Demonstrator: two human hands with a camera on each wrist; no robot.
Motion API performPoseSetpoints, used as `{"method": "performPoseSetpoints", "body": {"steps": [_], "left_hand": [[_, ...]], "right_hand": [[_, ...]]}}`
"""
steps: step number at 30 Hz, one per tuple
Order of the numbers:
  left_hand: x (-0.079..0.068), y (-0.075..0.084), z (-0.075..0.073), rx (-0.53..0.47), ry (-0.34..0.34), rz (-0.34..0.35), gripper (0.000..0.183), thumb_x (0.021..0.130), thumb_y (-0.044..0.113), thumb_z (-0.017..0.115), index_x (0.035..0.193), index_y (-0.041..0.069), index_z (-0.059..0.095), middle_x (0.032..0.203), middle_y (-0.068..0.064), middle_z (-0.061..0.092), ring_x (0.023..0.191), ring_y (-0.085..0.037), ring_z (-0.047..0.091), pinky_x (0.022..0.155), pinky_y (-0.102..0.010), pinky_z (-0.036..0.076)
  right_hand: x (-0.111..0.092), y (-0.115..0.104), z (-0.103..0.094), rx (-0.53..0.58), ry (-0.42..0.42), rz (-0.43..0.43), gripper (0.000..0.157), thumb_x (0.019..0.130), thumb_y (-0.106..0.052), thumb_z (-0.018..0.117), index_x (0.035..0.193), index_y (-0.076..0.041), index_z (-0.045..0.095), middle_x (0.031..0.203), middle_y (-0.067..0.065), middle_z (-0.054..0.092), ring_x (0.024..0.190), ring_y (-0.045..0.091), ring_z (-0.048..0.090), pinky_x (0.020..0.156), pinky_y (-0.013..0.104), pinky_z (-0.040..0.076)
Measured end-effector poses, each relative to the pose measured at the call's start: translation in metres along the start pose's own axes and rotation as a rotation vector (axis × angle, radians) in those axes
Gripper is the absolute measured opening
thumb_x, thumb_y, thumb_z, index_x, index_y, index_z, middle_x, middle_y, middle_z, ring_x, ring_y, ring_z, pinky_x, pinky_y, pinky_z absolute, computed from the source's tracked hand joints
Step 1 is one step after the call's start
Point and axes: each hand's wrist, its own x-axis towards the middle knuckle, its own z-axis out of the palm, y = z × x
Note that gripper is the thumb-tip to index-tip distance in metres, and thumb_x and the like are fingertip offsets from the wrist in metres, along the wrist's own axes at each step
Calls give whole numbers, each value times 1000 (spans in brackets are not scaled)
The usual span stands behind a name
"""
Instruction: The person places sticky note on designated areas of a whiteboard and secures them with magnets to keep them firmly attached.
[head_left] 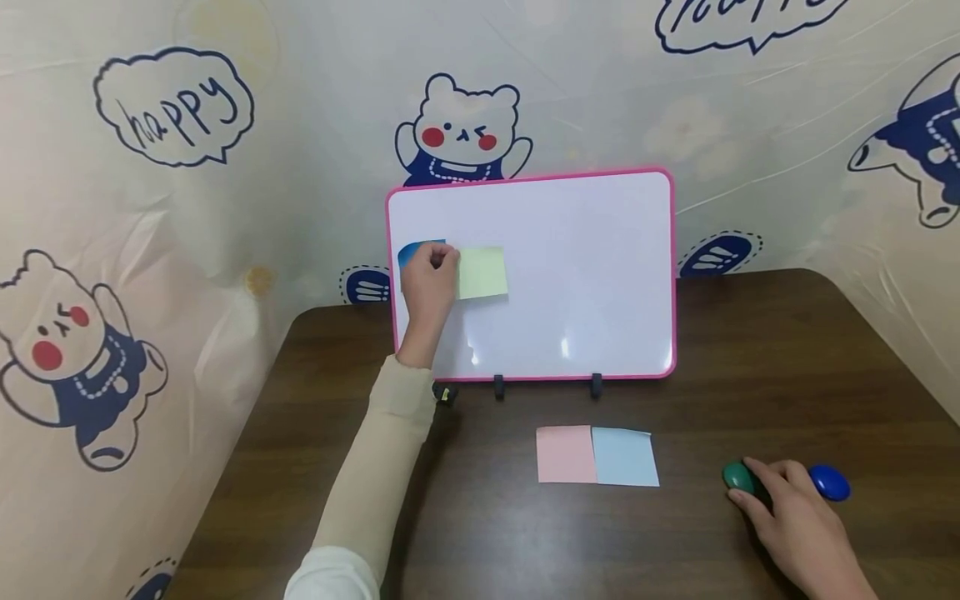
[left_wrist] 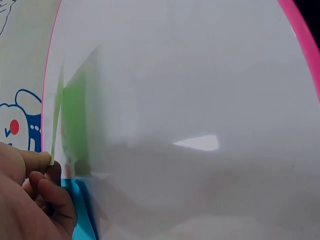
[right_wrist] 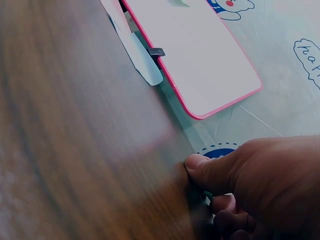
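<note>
My left hand [head_left: 431,287] pinches a pale green sticky note [head_left: 482,272] by its left edge, in front of the whiteboard [head_left: 592,275]. In the left wrist view the note [left_wrist: 58,107] stands edge-on, with its green reflection on the glossy board. Behind the left hand a blue sticky note [head_left: 420,247] lies on the board, partly hidden by the fingers. On the table at the right, my right hand [head_left: 802,512] has its thumb and fingers curled round a green round magnet [head_left: 738,477]. A blue round magnet [head_left: 829,482] sits beside that hand's knuckles.
The pink-framed whiteboard leans upright at the table's back, with black clips [head_left: 596,386] along its lower edge. A pink sticky note [head_left: 566,455] and a light blue one [head_left: 626,457] lie side by side on the brown table [head_left: 525,542]. A printed curtain [head_left: 315,125] hangs behind.
</note>
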Motion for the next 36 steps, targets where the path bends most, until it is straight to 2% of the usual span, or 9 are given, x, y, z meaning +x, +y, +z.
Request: {"method": "performPoseSetpoints", "body": {"steps": [10, 17, 24, 36], "left_hand": [[8, 6, 5, 197, 41, 65, 22, 95, 33, 54, 101, 14, 64, 90, 2, 60, 81, -13, 51, 70, -28, 45], [10, 9, 7, 312, 39, 103, 23, 96, 32, 53, 101, 12, 64, 90, 0, 60, 79, -14, 53, 68, -29, 45], [12, 12, 8, 333, 39, 122, 23, 97, 29, 52, 101, 10, 64, 91, -3, 60, 80, -17, 54, 68, -33, 45], [12, 10, 9, 325, 45, 124, 24, 97, 30, 52, 102, 9, 64, 91, -4, 60, 79, -16, 55, 67, -32, 45]], "right_hand": [[0, -1, 0, -2, -21, 35, 62, 92, -40, 60, 128, 8, 48, 104, 19, 44, 85, 33, 52, 62, 49, 45], [1, -3, -1, 3, -16, 34, 59, 91, -36, 62, 128, 8, 49, 104, 19, 44, 84, 34, 52, 62, 50, 45], [3, -4, -3, -3, -7, 28, 56, 91, -33, 64, 126, 8, 50, 104, 21, 45, 85, 36, 53, 65, 54, 44], [1, -2, -1, 0, 1, 25, 59, 91, -39, 62, 125, 7, 51, 103, 19, 45, 85, 35, 53, 65, 54, 44]]}}
